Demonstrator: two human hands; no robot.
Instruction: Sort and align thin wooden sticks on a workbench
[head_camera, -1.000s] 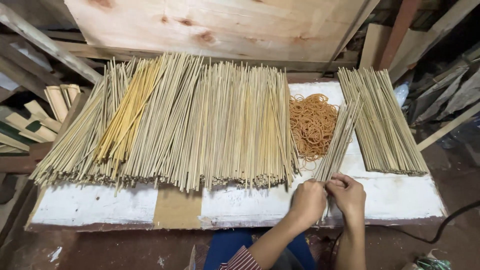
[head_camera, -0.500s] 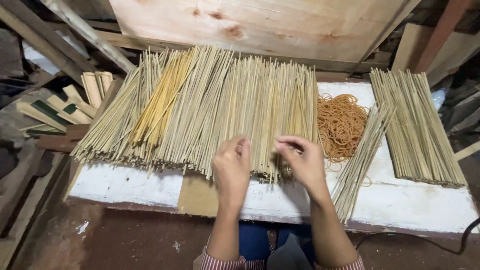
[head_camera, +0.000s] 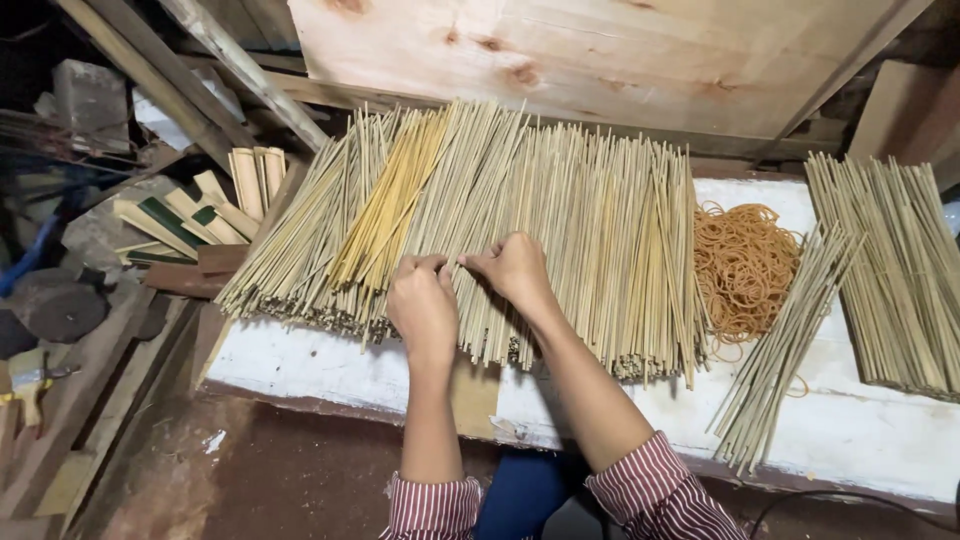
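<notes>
Hands meet at the centre of the frame over a wide heap of thin pale bamboo sticks (head_camera: 520, 230) spread across a white-painted wooden desk (head_camera: 330, 365). Left hand (head_camera: 422, 305) rests on the sticks, its grip pinched together on a few of them. Right hand (head_camera: 515, 268) sits just beside it, fingertips closed on sticks too. At right lie a pile of orange rubber bands (head_camera: 745, 265), a tied slim stick bundle (head_camera: 785, 345) and another stack of sticks (head_camera: 895, 270).
</notes>
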